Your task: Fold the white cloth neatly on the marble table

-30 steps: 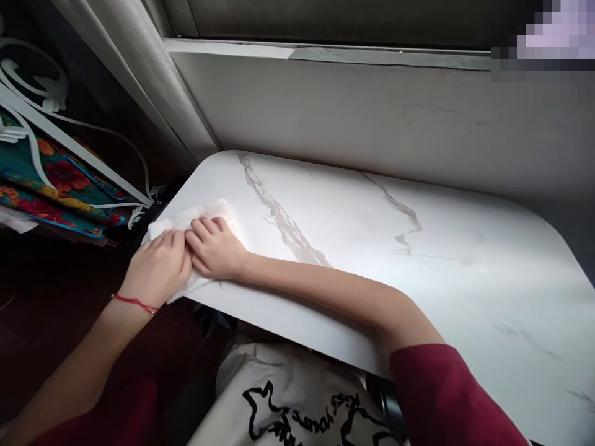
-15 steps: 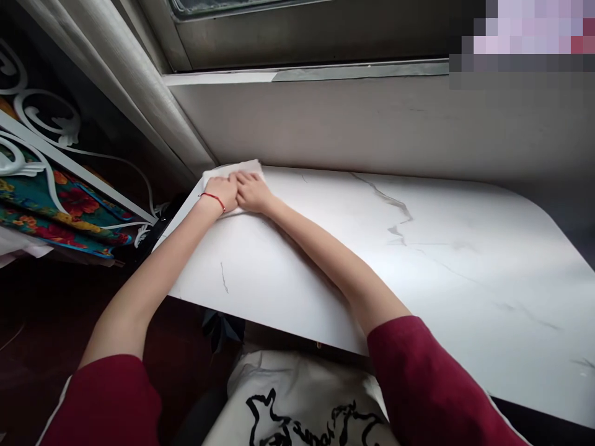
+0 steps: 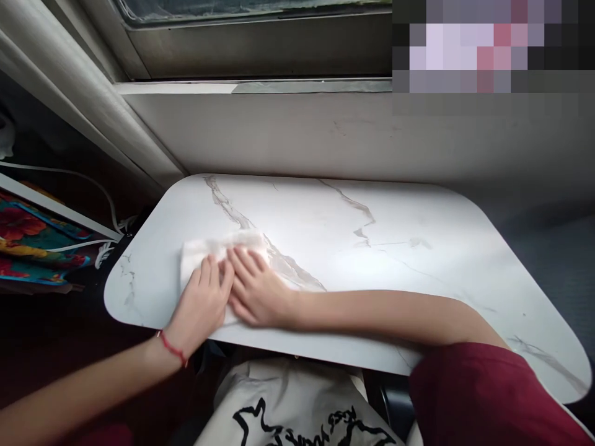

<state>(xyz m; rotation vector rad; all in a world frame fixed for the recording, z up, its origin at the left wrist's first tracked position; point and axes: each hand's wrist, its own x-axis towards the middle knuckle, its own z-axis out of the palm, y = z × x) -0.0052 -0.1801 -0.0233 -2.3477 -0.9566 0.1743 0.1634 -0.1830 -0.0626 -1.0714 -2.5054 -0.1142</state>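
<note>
A white cloth (image 3: pixel 195 251) lies spread on the left part of a marble-patterned white table (image 3: pixel 409 210). My left hand (image 3: pixel 204 297), with a red string bracelet at its wrist, rests on the cloth with fingers stretched forward. Just to its right, my right hand (image 3: pixel 260 288) presses flat on the same cloth, fingers somewhat apart. The two hands touch or nearly touch near the thumbs. Part of the cloth is hidden under them, and its near edge reaches close to the table's front edge.
Behind the table rises a pale wall panel (image 3: pixel 260 133) under a window frame (image 3: pixel 260 49). A curtain (image 3: pixel 79 93) hangs at the back left. Beyond the table's left end are a white metal rail (image 3: pixel 56 204) and flowered fabric (image 3: pixel 28 241). A white printed garment (image 3: pixel 288 396) shows below.
Both hands have drawn the cloth from the table's back left corner toward its front edge. My right elbow is now bent further out to the right. The camera view has shifted.
</note>
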